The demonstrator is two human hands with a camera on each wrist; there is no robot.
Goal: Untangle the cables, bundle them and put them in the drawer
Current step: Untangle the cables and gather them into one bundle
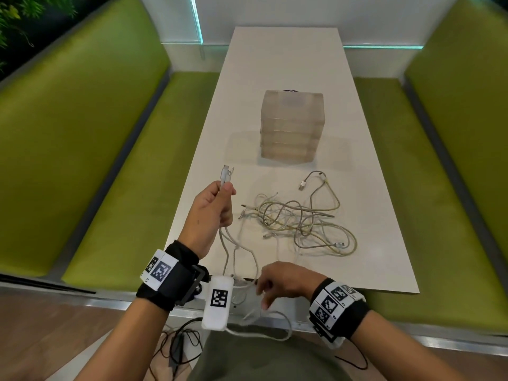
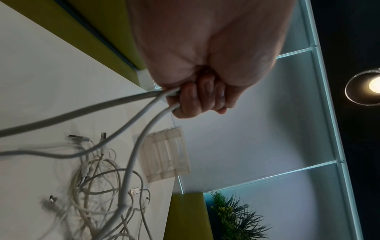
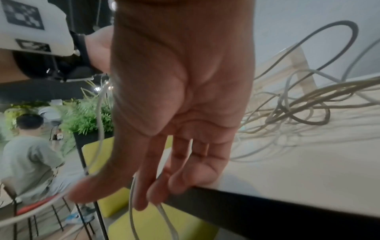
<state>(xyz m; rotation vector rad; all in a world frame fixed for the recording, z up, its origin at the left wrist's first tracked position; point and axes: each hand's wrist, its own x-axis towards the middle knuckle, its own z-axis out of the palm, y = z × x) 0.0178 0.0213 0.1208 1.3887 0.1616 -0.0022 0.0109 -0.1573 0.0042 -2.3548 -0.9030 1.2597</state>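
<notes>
Left hand (image 1: 213, 206) grips white cables (image 1: 226, 176) — upright.

White desk (image 1: 288, 59), long and narrow, running from 6 o'clock up to 12 between green benches. Dead centre stands a frosted drawer unit (image 1: 292, 125), drawers stacked, all closed. Just toward 6 o'clock from it lies a tangle of cables (image 1: 302, 218), white and yellowish loops crossing over each other, plugs poking out at 9 and 12 o'clock. A few strands trail off the near edge at 6 o'clock.
</notes>
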